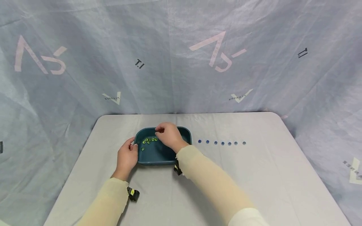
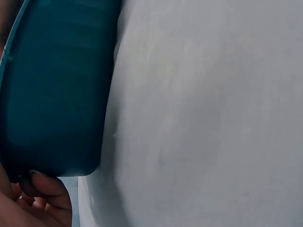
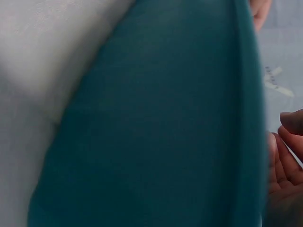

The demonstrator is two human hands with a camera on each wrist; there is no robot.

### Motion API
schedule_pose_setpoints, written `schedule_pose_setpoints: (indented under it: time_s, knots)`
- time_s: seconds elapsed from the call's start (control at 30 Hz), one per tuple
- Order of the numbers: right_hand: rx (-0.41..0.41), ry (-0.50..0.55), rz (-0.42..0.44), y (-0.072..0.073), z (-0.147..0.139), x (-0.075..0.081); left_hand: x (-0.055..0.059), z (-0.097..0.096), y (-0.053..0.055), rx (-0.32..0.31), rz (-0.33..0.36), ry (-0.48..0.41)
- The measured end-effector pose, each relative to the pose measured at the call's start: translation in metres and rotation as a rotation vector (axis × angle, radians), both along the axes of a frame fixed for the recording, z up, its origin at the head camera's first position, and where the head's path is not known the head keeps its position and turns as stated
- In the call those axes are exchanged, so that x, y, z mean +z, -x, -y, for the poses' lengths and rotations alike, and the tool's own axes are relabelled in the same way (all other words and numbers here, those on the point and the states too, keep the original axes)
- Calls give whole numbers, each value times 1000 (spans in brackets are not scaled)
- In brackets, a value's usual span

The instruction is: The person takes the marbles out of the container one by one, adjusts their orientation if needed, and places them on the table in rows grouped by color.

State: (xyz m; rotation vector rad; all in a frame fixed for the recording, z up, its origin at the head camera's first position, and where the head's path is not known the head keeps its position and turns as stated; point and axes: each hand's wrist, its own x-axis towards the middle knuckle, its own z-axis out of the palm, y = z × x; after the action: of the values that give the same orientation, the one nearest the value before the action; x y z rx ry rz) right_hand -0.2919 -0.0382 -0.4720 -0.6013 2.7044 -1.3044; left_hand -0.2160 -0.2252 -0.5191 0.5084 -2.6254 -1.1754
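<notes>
In the head view a dark teal plastic tub (image 1: pixel 154 163) stands on the table. Several small green glass beads or marbles (image 1: pixel 149 140) lie in its left part. My left hand (image 1: pixel 128 155) grips the tub's left end, thumb at the rim; the left wrist view shows its curled fingers (image 2: pixel 52 191) against the tub's corner. Over the inside of the tub hovers my right hand (image 1: pixel 169 135), fingers bent loosely, thumb and forefinger tips apart. Nothing shows between these fingers (image 3: pixel 289 165) in the right wrist view. My right hand and forearm hide part of the tub's inside.
To the right of the tub, several small blue glass pieces (image 1: pixel 222 143) form a spaced row on the white-covered table (image 1: pixel 254 175). A grey printed cloth (image 1: pixel 175 62) hangs behind the table's far edge and at its sides.
</notes>
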Motion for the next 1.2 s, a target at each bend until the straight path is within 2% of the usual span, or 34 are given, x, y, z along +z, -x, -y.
schedule_pose_setpoints:
  time_s: [0.5, 0.8, 1.2]
  knots:
    - [1, -65, 58, 5, 19, -34, -3, 0, -4, -5, -5, -2]
    - [16, -121, 25, 7, 27, -38, -5, 1, -2, -2, -21, -7]
    - [26, -151, 75, 15, 25, -48, -2, 0, 0, 1, -2, -15]
